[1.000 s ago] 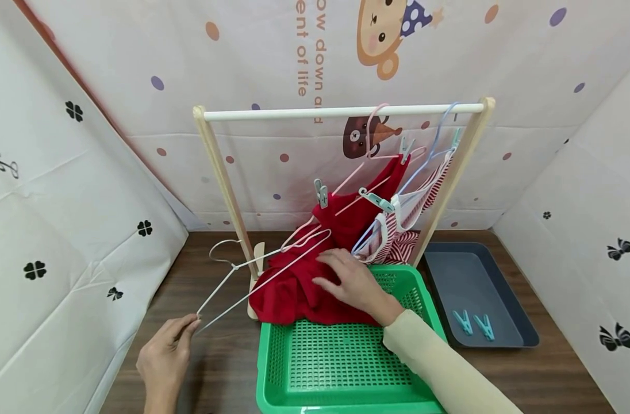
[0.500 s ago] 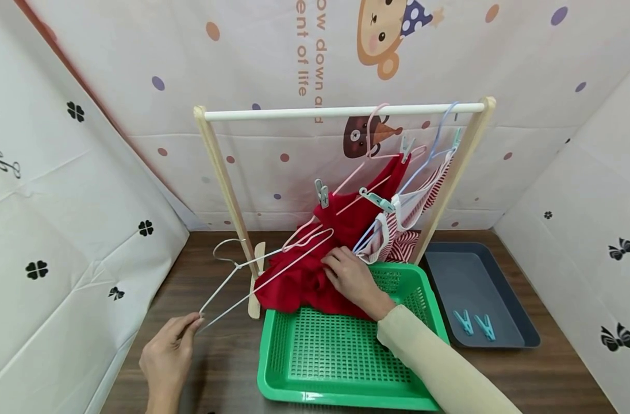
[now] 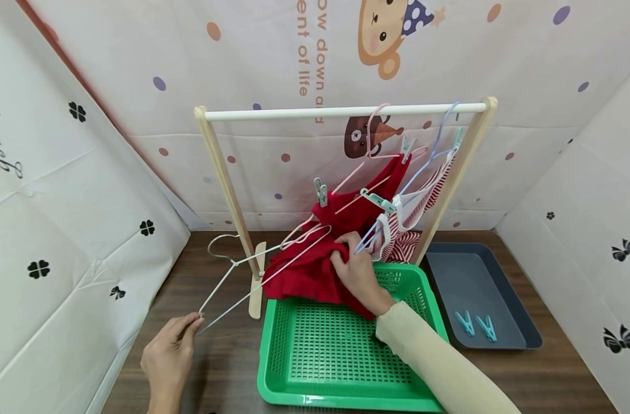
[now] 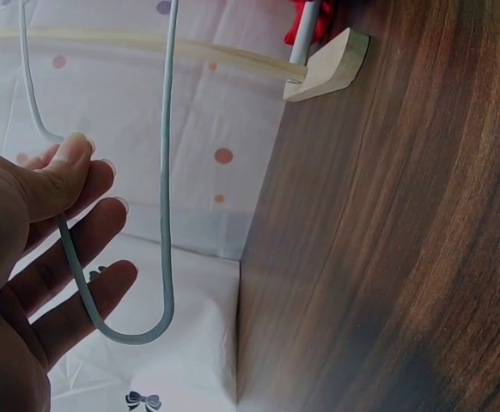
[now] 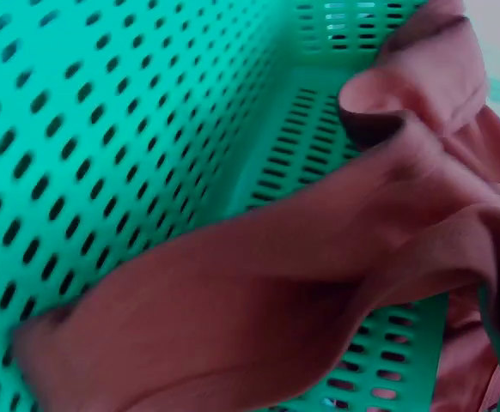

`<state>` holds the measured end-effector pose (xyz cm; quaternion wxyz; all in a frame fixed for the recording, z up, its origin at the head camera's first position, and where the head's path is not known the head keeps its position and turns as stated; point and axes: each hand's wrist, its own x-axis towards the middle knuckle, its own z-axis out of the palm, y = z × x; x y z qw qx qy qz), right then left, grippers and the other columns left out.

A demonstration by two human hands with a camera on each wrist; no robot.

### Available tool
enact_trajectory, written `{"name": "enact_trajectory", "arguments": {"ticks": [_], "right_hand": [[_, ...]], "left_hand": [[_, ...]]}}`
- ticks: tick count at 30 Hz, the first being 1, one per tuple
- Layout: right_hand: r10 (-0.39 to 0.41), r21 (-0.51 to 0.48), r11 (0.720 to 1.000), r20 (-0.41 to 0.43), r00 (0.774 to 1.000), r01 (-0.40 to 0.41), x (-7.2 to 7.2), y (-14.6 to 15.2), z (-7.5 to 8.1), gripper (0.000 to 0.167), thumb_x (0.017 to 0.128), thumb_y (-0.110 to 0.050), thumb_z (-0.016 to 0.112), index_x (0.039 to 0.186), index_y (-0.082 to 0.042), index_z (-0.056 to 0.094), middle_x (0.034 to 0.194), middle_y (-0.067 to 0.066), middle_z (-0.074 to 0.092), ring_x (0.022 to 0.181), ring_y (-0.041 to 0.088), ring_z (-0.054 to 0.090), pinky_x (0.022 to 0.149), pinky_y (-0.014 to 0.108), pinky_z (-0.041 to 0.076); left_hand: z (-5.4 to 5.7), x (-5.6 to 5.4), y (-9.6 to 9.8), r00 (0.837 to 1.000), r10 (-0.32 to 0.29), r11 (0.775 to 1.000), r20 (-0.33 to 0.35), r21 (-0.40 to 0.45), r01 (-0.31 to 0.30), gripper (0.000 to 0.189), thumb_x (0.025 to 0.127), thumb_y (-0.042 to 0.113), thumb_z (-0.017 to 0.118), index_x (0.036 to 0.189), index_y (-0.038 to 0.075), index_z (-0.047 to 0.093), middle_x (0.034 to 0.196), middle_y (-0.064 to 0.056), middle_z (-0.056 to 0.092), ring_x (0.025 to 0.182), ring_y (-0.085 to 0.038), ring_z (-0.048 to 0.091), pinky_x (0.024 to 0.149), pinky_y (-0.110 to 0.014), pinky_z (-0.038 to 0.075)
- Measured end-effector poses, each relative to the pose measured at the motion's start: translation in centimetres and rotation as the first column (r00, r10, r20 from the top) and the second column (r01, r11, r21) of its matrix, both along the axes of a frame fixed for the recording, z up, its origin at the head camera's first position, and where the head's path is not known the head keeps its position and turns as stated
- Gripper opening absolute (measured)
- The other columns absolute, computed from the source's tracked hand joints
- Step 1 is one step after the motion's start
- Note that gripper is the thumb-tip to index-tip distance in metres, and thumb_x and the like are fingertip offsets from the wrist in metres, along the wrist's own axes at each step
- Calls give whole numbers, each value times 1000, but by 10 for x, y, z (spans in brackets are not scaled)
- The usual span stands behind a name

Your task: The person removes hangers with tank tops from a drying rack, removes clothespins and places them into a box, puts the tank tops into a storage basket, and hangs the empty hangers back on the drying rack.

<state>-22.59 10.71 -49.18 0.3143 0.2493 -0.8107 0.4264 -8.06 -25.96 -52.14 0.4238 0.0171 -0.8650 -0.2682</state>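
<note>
In the head view my left hand (image 3: 167,351) pinches one end of a white wire hanger (image 3: 218,287) between thumb and fingertips. In the left wrist view the rounded end of this hanger (image 4: 166,215) shows against the fingers. The rest of it reaches across the front of a red garment (image 3: 304,279), pegged to a pink hanger (image 3: 369,129) on the rack. My right hand (image 3: 358,279) grips a fold of the red cloth above the basket's back. Folds of the garment (image 5: 216,318) hang into the basket in the right wrist view, where the hand itself is hidden.
A green basket (image 3: 289,397) stands before the rack's white rod (image 3: 294,114). A striped garment (image 3: 441,169) hangs from a blue hanger at right. Grey pegs (image 3: 321,194) clip the red garment. Two turquoise pegs (image 3: 465,323) lie in a dark tray (image 3: 475,282).
My right hand has gone from loose fingers over the red garment to gripping a fold of it. The garment's lower edge has drawn up and back from the basket. My left hand barely moved.
</note>
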Motion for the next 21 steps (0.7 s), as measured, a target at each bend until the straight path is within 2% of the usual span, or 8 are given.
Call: {"name": "enact_trajectory", "arguments": {"ticks": [2,5,8,10,13,17,19,21], "right_hand": [[9,4,1000,-43,999,-9,0,1,2,21,89,6,63,109,-1,58,109,17,61,94,31,65,78,45,56],[50,148,989,-150,987,-27,0,3,5,13,86,0,57,98,-4,61,102,14,61,85,29,62,68,43,56],[93,338,941,-256,962,-1,1,3,6,7,85,-10,56,80,-10,61,86,6,59,70,24,55,49,36,48],[99,421,907,-276,956,28,2,2,6,16,90,-17,59,76,-12,59,81,2,57,70,23,52,48,34,45],[133,486,874,-203,970,-18,5,-3,7,22,99,-28,70,89,-9,69,94,5,65,83,23,61,62,33,57],[185,582,801,-21,982,-139,7,-6,4,47,98,-30,80,137,-7,67,129,13,65,115,28,63,98,42,56],[172,633,763,-7,985,-129,5,-6,0,50,97,-24,81,143,-11,65,129,12,65,114,28,62,97,41,56],[157,656,750,-57,986,-82,2,-4,-4,41,96,-17,83,135,-14,71,118,9,67,104,26,62,87,38,56]], "left_hand": [[0,0,0,1000,-4,1000,1,5,4,21,72,1,95,88,9,84,83,0,78,83,32,47,51,-18,47],[1,0,1,1000,6,1000,-2,-1,-6,21,72,1,95,88,9,84,83,0,78,76,23,57,51,-19,47],[2,0,2,1000,23,1000,-3,-13,-23,21,72,3,96,88,11,85,82,2,78,68,7,65,50,-22,47],[2,0,2,1000,29,999,-5,-17,-29,21,72,3,96,87,12,85,82,3,78,67,4,67,49,-24,47],[1,0,1,1000,26,1000,-3,-11,-26,20,72,4,96,87,12,85,83,3,78,69,8,65,49,-25,47],[1,0,2,1000,25,1000,1,-17,-25,20,72,4,95,88,11,85,82,2,78,66,-1,69,49,-22,47],[1,0,2,1000,29,999,-3,-26,-29,20,71,4,96,87,11,85,82,2,78,63,-11,71,49,-21,47],[0,-1,2,999,35,999,0,-29,-35,20,71,5,95,87,11,85,82,2,78,62,-19,72,49,-21,46]]}}
